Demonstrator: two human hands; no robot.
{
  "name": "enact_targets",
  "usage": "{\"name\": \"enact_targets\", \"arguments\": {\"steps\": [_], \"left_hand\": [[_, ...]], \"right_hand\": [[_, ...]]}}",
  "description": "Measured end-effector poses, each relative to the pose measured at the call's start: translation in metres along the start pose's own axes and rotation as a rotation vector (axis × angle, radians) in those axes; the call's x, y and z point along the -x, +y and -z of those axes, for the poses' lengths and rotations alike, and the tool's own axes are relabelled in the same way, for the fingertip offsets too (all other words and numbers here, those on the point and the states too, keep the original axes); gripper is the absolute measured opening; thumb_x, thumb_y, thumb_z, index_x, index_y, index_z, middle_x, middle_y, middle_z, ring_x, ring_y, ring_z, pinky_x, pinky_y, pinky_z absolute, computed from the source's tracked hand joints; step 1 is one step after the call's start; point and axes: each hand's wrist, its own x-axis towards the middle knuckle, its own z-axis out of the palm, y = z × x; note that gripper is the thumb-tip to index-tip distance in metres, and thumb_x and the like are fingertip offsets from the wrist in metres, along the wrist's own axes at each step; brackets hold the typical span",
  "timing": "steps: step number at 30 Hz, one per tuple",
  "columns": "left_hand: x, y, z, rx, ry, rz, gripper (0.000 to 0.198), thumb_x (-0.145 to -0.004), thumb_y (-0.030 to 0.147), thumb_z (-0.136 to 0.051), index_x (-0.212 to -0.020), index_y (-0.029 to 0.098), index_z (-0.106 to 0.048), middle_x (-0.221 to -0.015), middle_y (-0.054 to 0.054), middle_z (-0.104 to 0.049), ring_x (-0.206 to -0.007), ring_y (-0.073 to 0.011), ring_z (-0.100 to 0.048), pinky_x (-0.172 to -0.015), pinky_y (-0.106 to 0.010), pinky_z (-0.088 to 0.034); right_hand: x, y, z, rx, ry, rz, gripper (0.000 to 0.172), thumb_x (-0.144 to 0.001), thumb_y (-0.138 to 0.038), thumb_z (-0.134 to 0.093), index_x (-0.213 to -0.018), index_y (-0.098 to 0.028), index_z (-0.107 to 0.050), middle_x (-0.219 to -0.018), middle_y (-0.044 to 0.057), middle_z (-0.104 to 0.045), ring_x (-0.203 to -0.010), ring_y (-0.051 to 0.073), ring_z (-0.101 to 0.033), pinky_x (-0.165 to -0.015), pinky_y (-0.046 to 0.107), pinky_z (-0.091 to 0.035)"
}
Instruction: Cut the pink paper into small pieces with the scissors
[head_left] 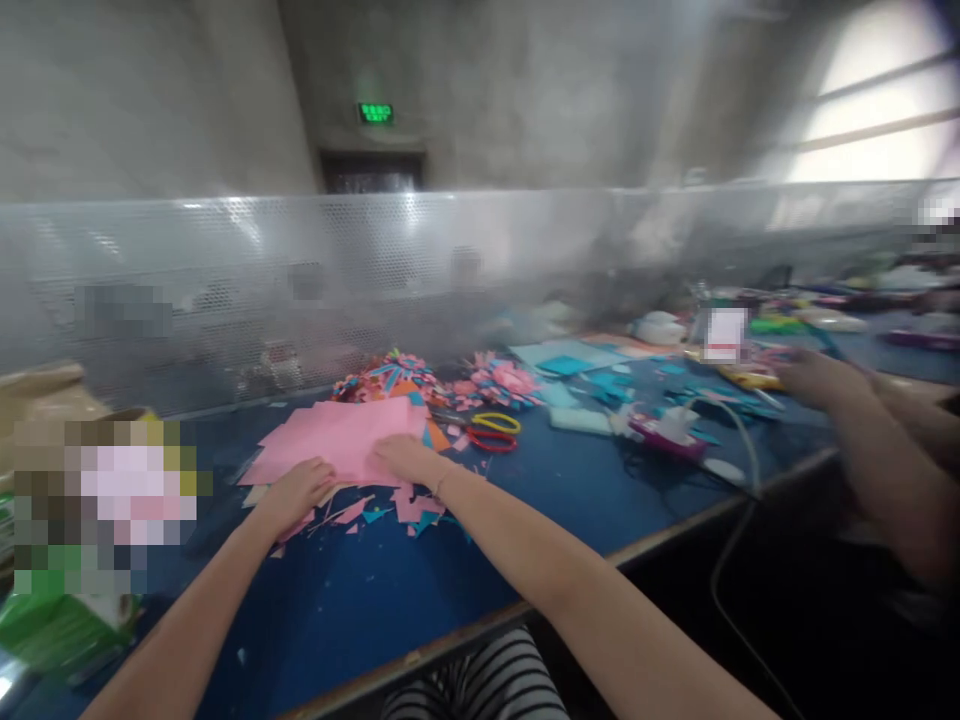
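A loose stack of pink paper sheets (pixel 330 430) lies fanned out on the blue table. My left hand (pixel 300 492) is at its front edge, fingers bent over the paper. From the right, my right hand (pixel 409 460) holds the same sheets, its fingers resting on top and its thumb hidden. Pink and blue paper scraps (pixel 412 505) are strewn just in front of the stack. Scissors with one yellow and one red handle loop (pixel 493 432) lie to the right of my right hand, their blades partly covered by paper bits.
Behind the stack sit piles of cut paper pieces (pixel 397 378). A purple-and-white device (pixel 667 432) with a cable stands farther right, near blue sheets (pixel 570 358). A co-worker's arm (pixel 862 430) reaches in at right. Green packaging (pixel 60 620) sits at left. A perforated screen (pixel 360 250) bounds the back.
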Motion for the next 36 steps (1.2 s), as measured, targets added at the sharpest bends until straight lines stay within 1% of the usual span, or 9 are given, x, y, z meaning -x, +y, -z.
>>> {"name": "enact_targets", "arguments": {"steps": [5,12,18,21,24,27,31,33,36], "left_hand": [[0.003,0.003,0.014,0.015,-0.018,0.006,0.031,-0.080,0.038,-0.027,-0.076,0.019,-0.051,-0.077,-0.003,-0.053,-0.077,-0.0148,-0.048,-0.073,-0.027,-0.035],[0.013,0.008,0.043,0.115,-0.040,0.166,0.029,-0.076,0.038,-0.032,-0.075,0.018,-0.052,-0.076,-0.002,-0.057,-0.071,-0.0141,-0.050,-0.065,-0.023,-0.036],[0.023,0.014,0.084,0.188,-0.065,0.246,0.027,-0.073,0.040,-0.036,-0.071,0.018,-0.051,-0.070,0.000,-0.054,-0.068,-0.0136,-0.049,-0.062,-0.022,-0.036],[0.010,0.026,0.103,0.200,-0.123,0.268,0.027,-0.074,0.039,-0.034,-0.076,0.018,-0.051,-0.064,0.001,-0.052,-0.058,-0.0119,-0.047,-0.056,-0.022,-0.034],[-0.024,0.038,0.096,0.074,-0.117,0.164,0.021,-0.071,0.031,-0.036,-0.071,0.018,-0.052,-0.072,-0.001,-0.055,-0.068,-0.0138,-0.049,-0.061,-0.023,-0.034],[-0.062,0.041,0.068,-0.079,-0.270,0.151,0.018,-0.065,0.019,-0.034,-0.059,0.017,-0.051,-0.064,-0.002,-0.054,-0.063,-0.0147,-0.049,-0.058,-0.024,-0.034],[-0.091,0.032,0.043,-0.166,-0.343,0.172,0.020,-0.060,0.023,-0.043,-0.072,0.018,-0.057,-0.083,-0.007,-0.059,-0.076,-0.0200,-0.052,-0.064,-0.028,-0.037],[-0.102,0.026,0.041,-0.150,-0.422,0.193,0.031,-0.055,0.032,-0.051,-0.081,0.018,-0.059,-0.092,-0.009,-0.059,-0.084,-0.0241,-0.052,-0.068,-0.031,-0.038],[-0.127,0.022,0.040,-0.051,-0.336,0.141,0.035,-0.061,0.033,-0.048,-0.091,0.019,-0.057,-0.101,-0.009,-0.057,-0.092,-0.0234,-0.051,-0.076,-0.031,-0.038]], "right_hand": [[0.000,0.003,-0.002,-0.060,0.055,0.170,0.030,-0.081,-0.025,-0.036,-0.105,-0.016,-0.053,-0.110,0.007,-0.054,-0.101,0.014,-0.048,-0.087,0.027,-0.034],[0.002,0.019,0.011,-0.076,0.018,0.120,0.033,-0.080,-0.022,-0.035,-0.108,-0.018,-0.050,-0.121,0.006,-0.045,-0.109,0.013,-0.042,-0.090,0.025,-0.031],[0.038,0.079,0.037,0.092,0.102,-0.557,0.041,-0.074,-0.024,-0.045,-0.115,-0.020,-0.041,-0.122,0.012,-0.037,-0.109,0.023,-0.037,-0.089,0.040,-0.026],[0.053,0.095,0.037,0.060,0.013,-0.642,0.036,-0.075,-0.029,-0.044,-0.111,-0.022,-0.044,-0.115,0.010,-0.042,-0.104,0.022,-0.039,-0.085,0.038,-0.029],[0.055,0.097,0.033,0.057,0.011,-0.634,0.031,-0.077,-0.026,-0.041,-0.107,-0.024,-0.046,-0.109,0.007,-0.045,-0.103,0.020,-0.039,-0.082,0.034,-0.030],[0.055,0.096,0.032,0.082,0.054,-0.679,0.029,-0.077,-0.021,-0.039,-0.105,-0.023,-0.047,-0.107,0.008,-0.047,-0.100,0.020,-0.040,-0.081,0.035,-0.031],[0.056,0.096,0.037,0.119,0.195,-0.786,0.033,-0.072,-0.012,-0.039,-0.103,-0.020,-0.048,-0.105,0.012,-0.046,-0.099,0.025,-0.040,-0.076,0.038,-0.033],[0.050,0.091,0.038,0.098,0.254,-0.715,0.034,-0.071,-0.011,-0.039,-0.102,-0.020,-0.048,-0.107,0.012,-0.045,-0.102,0.025,-0.038,-0.076,0.036,-0.035],[0.027,0.078,0.036,0.027,0.255,-0.499,0.029,-0.074,-0.013,-0.036,-0.099,-0.019,-0.050,-0.108,0.011,-0.046,-0.102,0.020,-0.039,-0.081,0.033,-0.033]]}}
